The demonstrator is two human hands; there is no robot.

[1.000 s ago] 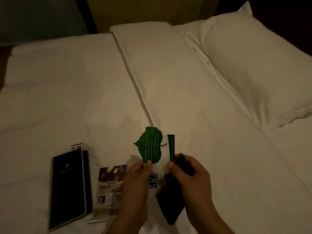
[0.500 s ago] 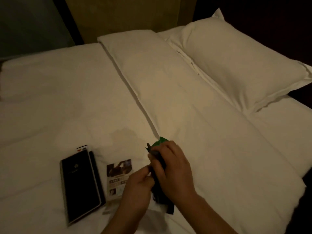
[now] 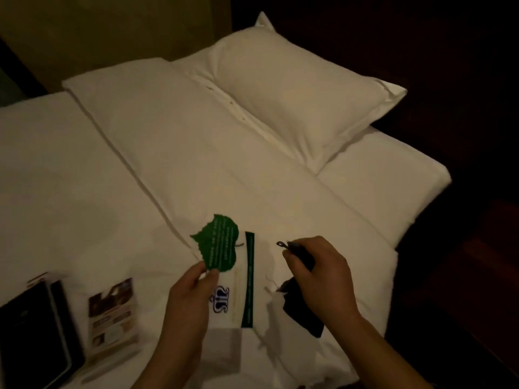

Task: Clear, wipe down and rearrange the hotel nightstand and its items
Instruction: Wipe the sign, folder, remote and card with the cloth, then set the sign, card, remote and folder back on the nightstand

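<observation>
While both hands are busy low in the frame, the thing that matters is how the green leaf-shaped card (image 3: 219,245) sits relative to the pinch on it: the left hand (image 3: 193,287) has thumb and forefinger closed on its bottom edge, so the card runs up and away from the grip toward the middle of the frame, stem end nearest the fingers. Right beside it, partly under that hand, lies a white card with a green stripe (image 3: 248,279), its long axis running bottom to top of the frame, flat on the bed (image 3: 84,169). The right hand (image 3: 317,273) is just to the right of the stripe, curled shut around a dark cloth (image 3: 303,313) that hangs out below the palm; there's also a small dark loop sticking out by the fingertips, can't really tell what it is. So the left hand is clearly the nearer one to both cards, and I'd guess setting the leaf down falls to it. At lower left, a photo leaflet (image 3: 112,313) and a black folder (image 3: 36,329) are already lying on the sheet. Further up, the pillow (image 3: 295,88) sits at upper right, well apart from everything.
</observation>
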